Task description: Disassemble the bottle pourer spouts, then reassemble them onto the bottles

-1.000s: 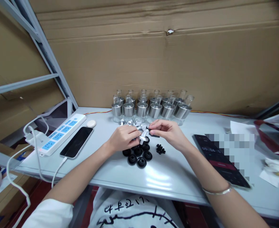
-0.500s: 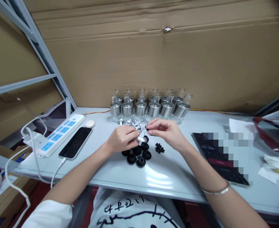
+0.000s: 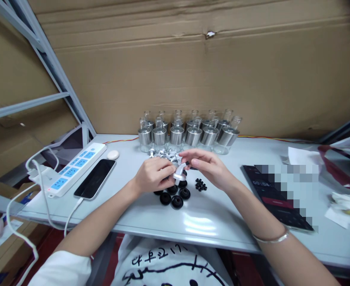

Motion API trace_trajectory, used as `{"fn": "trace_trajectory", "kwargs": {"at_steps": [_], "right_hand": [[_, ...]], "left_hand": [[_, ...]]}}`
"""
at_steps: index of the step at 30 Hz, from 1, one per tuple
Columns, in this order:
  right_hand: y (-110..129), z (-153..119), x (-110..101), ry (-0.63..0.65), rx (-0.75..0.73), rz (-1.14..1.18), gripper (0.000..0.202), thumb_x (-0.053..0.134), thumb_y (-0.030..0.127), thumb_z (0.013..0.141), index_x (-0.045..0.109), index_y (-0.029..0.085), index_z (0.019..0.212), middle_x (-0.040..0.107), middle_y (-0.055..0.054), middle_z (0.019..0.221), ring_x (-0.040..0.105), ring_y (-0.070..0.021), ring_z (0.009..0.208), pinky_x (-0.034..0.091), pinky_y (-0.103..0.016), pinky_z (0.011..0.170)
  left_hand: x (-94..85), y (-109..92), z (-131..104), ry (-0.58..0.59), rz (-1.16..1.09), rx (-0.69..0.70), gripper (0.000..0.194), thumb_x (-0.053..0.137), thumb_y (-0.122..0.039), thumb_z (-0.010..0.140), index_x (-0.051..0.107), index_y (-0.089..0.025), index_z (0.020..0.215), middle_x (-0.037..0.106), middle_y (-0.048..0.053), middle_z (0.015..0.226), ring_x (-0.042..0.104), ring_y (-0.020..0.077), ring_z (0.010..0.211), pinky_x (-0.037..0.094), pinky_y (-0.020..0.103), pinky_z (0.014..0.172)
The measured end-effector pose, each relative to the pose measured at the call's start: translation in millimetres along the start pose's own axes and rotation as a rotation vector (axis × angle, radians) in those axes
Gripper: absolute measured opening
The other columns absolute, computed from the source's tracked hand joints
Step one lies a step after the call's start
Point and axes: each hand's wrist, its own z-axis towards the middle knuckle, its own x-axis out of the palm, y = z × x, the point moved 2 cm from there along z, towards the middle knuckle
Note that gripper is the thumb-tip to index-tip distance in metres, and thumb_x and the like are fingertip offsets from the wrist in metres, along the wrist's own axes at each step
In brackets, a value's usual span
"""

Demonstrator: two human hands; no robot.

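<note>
My left hand point(image 3: 154, 174) pinches a silver curved spout point(image 3: 180, 173) between thumb and fingers. A small black piece point(image 3: 187, 163) sits at the spout's upper end, beside the fingertips of my right hand point(image 3: 209, 166). The right fingers are parted around that end, with the thumb near the black piece. Behind the hands lies a pile of silver spouts point(image 3: 169, 153). Black round stoppers point(image 3: 177, 201) lie below the left fingers, some partly hidden by them. Small black caps point(image 3: 201, 184) form a cluster under my right hand.
Glass bottles with silver bands point(image 3: 176, 136) stand in two rows at the back. A power strip point(image 3: 78, 169), a phone point(image 3: 95, 179) and a white round case point(image 3: 113, 155) lie left. On the right are a tablet-like device point(image 3: 270, 192), papers and crumpled tissue point(image 3: 346, 203).
My right fingers have loosened from their pinch and spread apart at the spout's end. The spout has turned slightly in my left hand, and the black piece now shows on its tip.
</note>
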Motion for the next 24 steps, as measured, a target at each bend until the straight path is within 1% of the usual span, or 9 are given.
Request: {"fn": "trace_trajectory", "kwargs": {"at_steps": [3, 6, 9, 14, 20, 24], "right_hand": [[-4.1, -0.4, 2.8, 0.066, 0.059, 0.094, 0.026, 0.065, 0.041, 0.075, 0.072, 0.024, 0.093, 0.068, -0.005, 0.087, 0.059, -0.0153, 0.075, 0.048, -0.030, 0.069], [-7.2, -0.2, 7.4, 0.106, 0.100, 0.178, 0.023, 0.066, 0.040, 0.073, 0.074, 0.023, 0.086, 0.068, -0.005, 0.087, 0.057, -0.0147, 0.070, 0.047, -0.030, 0.066], [-7.7, -0.1, 10.8, 0.099, 0.131, 0.218, 0.022, 0.068, 0.040, 0.070, 0.074, 0.022, 0.082, 0.068, -0.004, 0.081, 0.055, -0.0137, 0.065, 0.047, -0.031, 0.066], [-6.3, -1.0, 13.6, 0.076, 0.193, 0.256, 0.024, 0.072, 0.041, 0.064, 0.074, 0.023, 0.079, 0.065, -0.002, 0.069, 0.055, -0.0145, 0.064, 0.047, -0.031, 0.067], [-10.7, -2.3, 21.2, 0.086, 0.270, 0.397, 0.023, 0.071, 0.038, 0.063, 0.071, 0.021, 0.079, 0.064, -0.002, 0.073, 0.055, -0.0131, 0.066, 0.046, -0.029, 0.066], [-14.4, -2.7, 23.5, 0.090, 0.294, 0.454, 0.023, 0.071, 0.036, 0.063, 0.071, 0.019, 0.080, 0.061, -0.001, 0.069, 0.054, -0.0124, 0.066, 0.045, -0.027, 0.066]], "left_hand": [[-0.9, -2.5, 1.4, -0.023, -0.013, 0.021, 0.009, 0.049, -0.015, 0.081, 0.056, -0.016, 0.075, 0.062, 0.003, 0.067, 0.054, 0.0107, 0.056, 0.044, 0.022, 0.054], [-1.4, -3.6, 1.5, -0.043, -0.019, 0.028, 0.008, 0.048, -0.014, 0.080, 0.056, -0.016, 0.077, 0.063, 0.003, 0.067, 0.054, 0.0104, 0.056, 0.045, 0.021, 0.054], [-1.5, -3.7, 0.3, -0.065, -0.015, 0.033, 0.009, 0.047, -0.015, 0.081, 0.055, -0.017, 0.077, 0.062, 0.001, 0.065, 0.054, 0.0098, 0.054, 0.044, 0.020, 0.052], [-0.7, -4.0, -0.6, -0.088, -0.018, 0.036, 0.008, 0.048, -0.016, 0.080, 0.053, -0.018, 0.074, 0.061, 0.000, 0.062, 0.053, 0.0097, 0.052, 0.043, 0.020, 0.051], [-0.4, -3.5, -1.9, -0.066, -0.021, 0.045, 0.012, 0.042, -0.012, 0.078, 0.052, -0.018, 0.073, 0.061, 0.001, 0.062, 0.052, 0.0102, 0.051, 0.042, 0.021, 0.051], [-0.8, -3.9, -1.6, -0.067, -0.017, 0.054, 0.014, 0.040, -0.013, 0.078, 0.051, -0.018, 0.071, 0.060, 0.001, 0.060, 0.051, 0.0102, 0.049, 0.041, 0.021, 0.049]]}}
